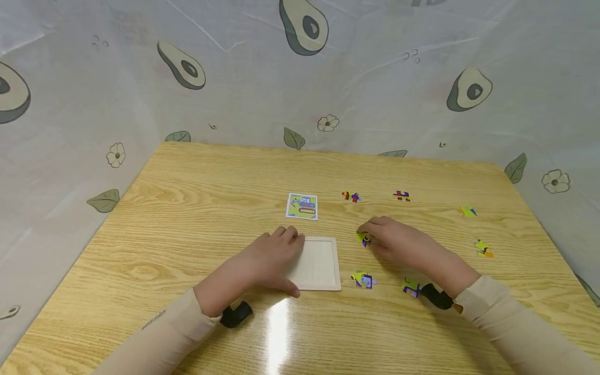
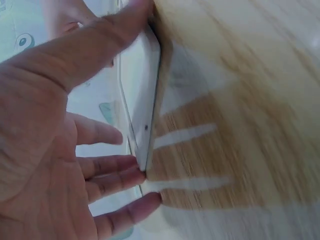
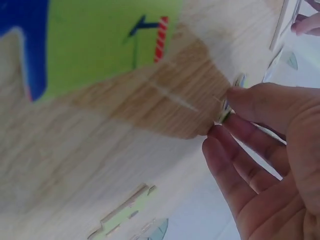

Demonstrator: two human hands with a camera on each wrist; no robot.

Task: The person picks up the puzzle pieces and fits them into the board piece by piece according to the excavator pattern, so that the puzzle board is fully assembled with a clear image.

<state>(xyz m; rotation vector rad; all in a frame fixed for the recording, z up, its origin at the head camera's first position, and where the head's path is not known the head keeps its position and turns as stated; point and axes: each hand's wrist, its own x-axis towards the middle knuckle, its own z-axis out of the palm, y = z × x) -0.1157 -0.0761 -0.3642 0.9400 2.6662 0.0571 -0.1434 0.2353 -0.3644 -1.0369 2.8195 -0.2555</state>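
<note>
My left hand (image 1: 272, 258) rests at the left side of a shallow pale wooden puzzle tray (image 1: 337, 265). In the left wrist view the thumb touches one corner of the tray, and the nearly straight fingers lie along its edge and the tabletop. To the right of the tray, my right hand (image 1: 398, 242) pinches a yellow-green and purple jigsaw puzzle piece (image 1: 361, 237) between thumb and fingers, low over the table. The right wrist view shows this piece (image 3: 226, 109) nearly edge-on, its face mostly hidden. Another puzzle piece (image 1: 364, 279) lies near the tray's right edge.
A small picture card (image 1: 302, 207) lies behind the tray. More loose pieces are spread on the right: a green and purple piece (image 1: 410, 287) by the right wrist, a yellow-green piece (image 1: 467, 211), a piece with orange (image 1: 483, 248), and red-purple pieces (image 1: 401, 196) farther back. A patterned curtain (image 1: 244, 94) surrounds the table.
</note>
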